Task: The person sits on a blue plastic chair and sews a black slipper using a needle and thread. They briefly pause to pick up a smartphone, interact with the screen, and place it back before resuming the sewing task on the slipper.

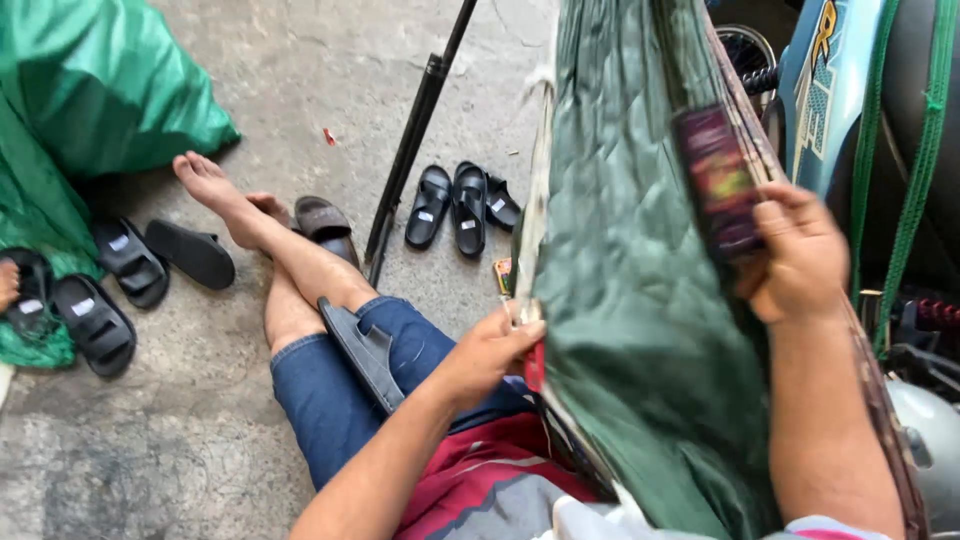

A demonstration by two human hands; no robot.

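Left hand (pixel 490 350) fingers clamp green sack (pixel 630 330) edge; right hand (pixel 795 255) fingers clamp purple packet (pixel 715 180). Sandal (pixel 362 352) on lap; black pole (pixel 415 130) beyond.

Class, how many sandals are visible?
9 sandals: four by the green sack, one by the feet, one on the lap, three beside the pole; more may be hidden.

To my left on the grey concrete floor (pixel 200 440) lies a shiny green plastic sack (pixel 110 80), with four black rubber slide sandals (pixel 130 262) beside it. A slim black metal pole (pixel 415 130) slants across the floor. Just past it sit three more black slides (pixel 455 205) in a row. One dark slide (pixel 362 352) rests on my blue denim shorts (pixel 330 400). A blue motorcycle (pixel 830 90) stands at my right.
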